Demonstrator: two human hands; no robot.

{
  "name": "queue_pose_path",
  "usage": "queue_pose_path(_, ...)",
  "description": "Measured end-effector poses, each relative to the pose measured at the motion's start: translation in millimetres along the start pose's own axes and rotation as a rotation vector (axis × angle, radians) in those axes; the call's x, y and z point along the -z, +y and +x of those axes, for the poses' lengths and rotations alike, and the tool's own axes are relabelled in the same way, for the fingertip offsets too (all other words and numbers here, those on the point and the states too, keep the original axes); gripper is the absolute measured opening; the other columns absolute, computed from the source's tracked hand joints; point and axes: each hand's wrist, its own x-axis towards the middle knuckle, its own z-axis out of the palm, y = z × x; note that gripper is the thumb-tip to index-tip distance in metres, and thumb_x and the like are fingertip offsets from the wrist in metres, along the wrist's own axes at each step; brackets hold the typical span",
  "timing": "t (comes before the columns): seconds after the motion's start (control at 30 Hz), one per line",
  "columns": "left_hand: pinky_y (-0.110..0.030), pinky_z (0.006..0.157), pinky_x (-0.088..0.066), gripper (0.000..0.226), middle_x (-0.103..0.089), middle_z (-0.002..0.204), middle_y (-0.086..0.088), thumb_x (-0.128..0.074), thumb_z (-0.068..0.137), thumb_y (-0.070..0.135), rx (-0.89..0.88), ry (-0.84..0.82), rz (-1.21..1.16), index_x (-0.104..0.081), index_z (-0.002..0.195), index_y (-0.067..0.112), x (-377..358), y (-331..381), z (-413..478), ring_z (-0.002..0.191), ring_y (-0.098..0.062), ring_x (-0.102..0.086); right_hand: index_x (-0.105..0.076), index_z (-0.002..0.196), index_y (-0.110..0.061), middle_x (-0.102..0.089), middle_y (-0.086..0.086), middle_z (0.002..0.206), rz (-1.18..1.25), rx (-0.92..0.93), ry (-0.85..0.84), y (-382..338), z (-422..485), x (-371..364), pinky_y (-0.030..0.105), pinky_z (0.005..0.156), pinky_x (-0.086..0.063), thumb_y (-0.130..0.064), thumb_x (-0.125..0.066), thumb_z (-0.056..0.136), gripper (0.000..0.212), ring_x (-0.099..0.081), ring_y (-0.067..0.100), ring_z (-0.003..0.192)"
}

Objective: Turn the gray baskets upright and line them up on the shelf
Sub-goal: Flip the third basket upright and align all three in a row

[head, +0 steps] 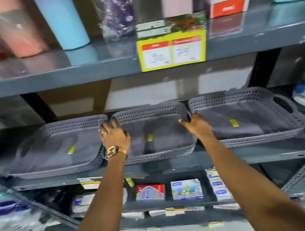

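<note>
On mid shelf [170, 166]: centre basket stack [156, 133], long axis front-to-back, lies btwn both hands. Left hand [115, 134] fingers splayed on its left rim; right hand [197, 123] loosely curled at right rim, grip unclear.

Three gray baskets [155, 133] upright, side by side.

The price tag [172, 52] print is blurred beyond reading. The tumblers [64, 20] are cut off at the top edge. The middle basket [154, 131] sides are partly hidden by both hands.

Open gap above baskets [155, 133]; upper shelf [71, 74] caps it; baskets nearly touching.
</note>
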Motion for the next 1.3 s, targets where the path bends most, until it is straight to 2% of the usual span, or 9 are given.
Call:
queue_pose_path(0.13,-0.056,0.108,-0.035,0.085,-0.031,0.148,-0.031,-0.059,0.091,0.034,0.153,-0.263,-0.154,-0.005,0.153,0.008,3,-52,25,0.132,-0.051,-0.037,-0.046,0.128,0.001,-0.060,0.027,0.120,-0.097,-0.052,0.107,-6,6,-20,0.053,0.092,-0.051,-0.033,-0.062,0.090,0.053,-0.060,0.043,0.110)
queue_pose_path(0.2,-0.053,0.104,-0.039,0.078,-0.040,0.145,-0.029,-0.056,0.094,0.028,0.138,-0.357,-0.197,-0.008,0.153,0.008,-1,-61,30,0.129,-0.049,-0.044,-0.048,0.125,0.002,-0.060,0.026,0.120,-0.205,-0.057,0.172,-9,-1,-23,0.049,0.090,-0.049,-0.018,-0.057,0.094,0.039,-0.060,0.043,0.111)
queue_pose_path(0.27,-0.051,0.099,-0.044,0.061,-0.050,0.138,-0.027,-0.054,0.095,0.019,0.100,-0.343,-0.127,-0.026,0.147,0.004,-7,-65,33,0.125,-0.046,-0.050,-0.049,0.124,0.001,-0.060,0.025,0.121,-0.274,-0.079,0.200,-11,-1,-27,0.047,0.089,-0.049,-0.012,-0.053,0.096,0.032,-0.059,0.043,0.112)
queue_pose_path(0.33,-0.050,0.094,-0.049,0.054,-0.056,0.131,-0.026,-0.054,0.093,0.014,0.077,-0.303,-0.071,-0.034,0.142,0.001,-13,-65,34,0.120,-0.045,-0.055,-0.050,0.125,0.001,-0.061,0.024,0.121,-0.314,-0.090,0.207,-12,1,-30,0.047,0.090,-0.049,-0.012,-0.052,0.096,0.031,-0.059,0.042,0.113)
queue_pose_path(0.47,-0.050,0.090,-0.051,0.063,-0.055,0.130,-0.028,-0.048,0.094,0.005,0.044,-0.280,-0.078,-0.017,0.149,0.005,-19,-66,43,0.117,-0.045,-0.057,-0.051,0.122,0.001,-0.061,0.025,0.121,-0.348,-0.086,0.221,-14,6,-37,0.047,0.090,-0.049,-0.010,-0.052,0.095,0.029,-0.059,0.042,0.113)
queue_pose_path(0.67,-0.051,0.095,-0.051,0.055,-0.056,0.128,-0.031,-0.041,0.093,-0.006,0.025,-0.309,-0.126,-0.019,0.144,-0.001,-17,-63,66,0.116,-0.046,-0.058,-0.050,0.125,0.002,-0.059,0.025,0.124,-0.335,-0.104,0.209,-25,20,-39,0.045,0.093,-0.050,-0.004,-0.054,0.094,0.032,-0.057,0.041,0.117)
queue_pose_path(0.97,-0.050,0.093,-0.049,0.057,-0.058,0.127,-0.029,-0.049,0.095,0.001,-0.029,-0.286,-0.109,-0.020,0.145,0.004,-17,-58,77,0.114,-0.044,-0.059,-0.053,0.121,0.002,-0.062,0.023,0.121,-0.325,-0.109,0.210,-32,35,-36,0.045,0.092,-0.050,-0.005,-0.052,0.095,0.026,-0.060,0.038,0.114)
queue_pose_path(1.2,-0.052,0.091,-0.053,0.067,-0.060,0.124,-0.026,-0.048,0.088,-0.005,-0.037,-0.272,-0.111,-0.019,0.147,0.007,-15,-61,61,0.110,-0.045,-0.062,-0.051,0.123,-0.001,-0.061,0.022,0.123,-0.395,-0.121,0.228,-26,21,-38,0.046,0.091,-0.050,-0.005,-0.049,0.096,0.028,-0.059,0.039,0.115)
queue_pose_path(1.3,-0.052,0.089,-0.053,0.060,-0.060,0.123,-0.027,-0.047,0.089,-0.003,-0.038,-0.255,-0.107,-0.023,0.143,0.007,-13,-64,47,0.109,-0.047,-0.061,-0.052,0.121,0.000,-0.064,0.023,0.119,-0.407,-0.111,0.251,-21,11,-38,0.047,0.088,-0.052,-0.004,-0.048,0.096,0.025,-0.062,0.040,0.111)
